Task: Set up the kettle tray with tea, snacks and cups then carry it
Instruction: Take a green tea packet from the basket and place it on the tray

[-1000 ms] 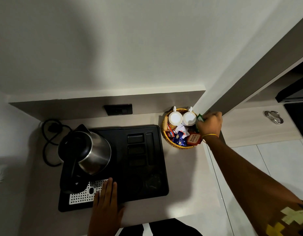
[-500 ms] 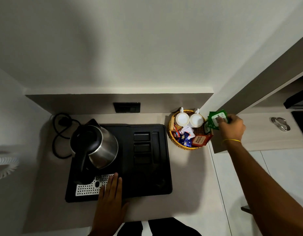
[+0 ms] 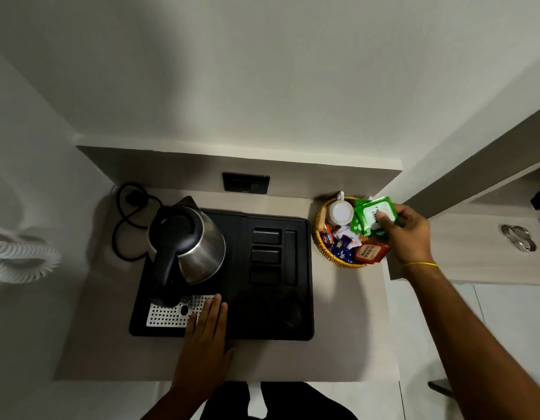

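Note:
A black kettle tray (image 3: 299, 301) lies on the grey counter, with a steel kettle (image 3: 190, 241) standing on its left half above a perforated metal drip grate (image 3: 167, 315). My left hand (image 3: 206, 334) rests flat on the tray's front edge, fingers on the grate. To the right of the tray stands a wicker basket (image 3: 318, 237) with a white cup (image 3: 340, 211), a red tea packet (image 3: 371, 253) and several small sachets. My right hand (image 3: 409, 234) pinches green tea packets (image 3: 370, 216) just above the basket's right side; they hide a second cup.
A black power cord (image 3: 126, 219) coils behind the kettle, below a dark wall socket (image 3: 246, 183). A white coiled cord (image 3: 23, 259) hangs at far left. To the right runs a lower wooden surface with a metal ring (image 3: 519, 241). White floor tiles lie below.
My right hand has lifted the green tea packets out of the basket and now holds them above its right side. My left hand has stayed on the tray.

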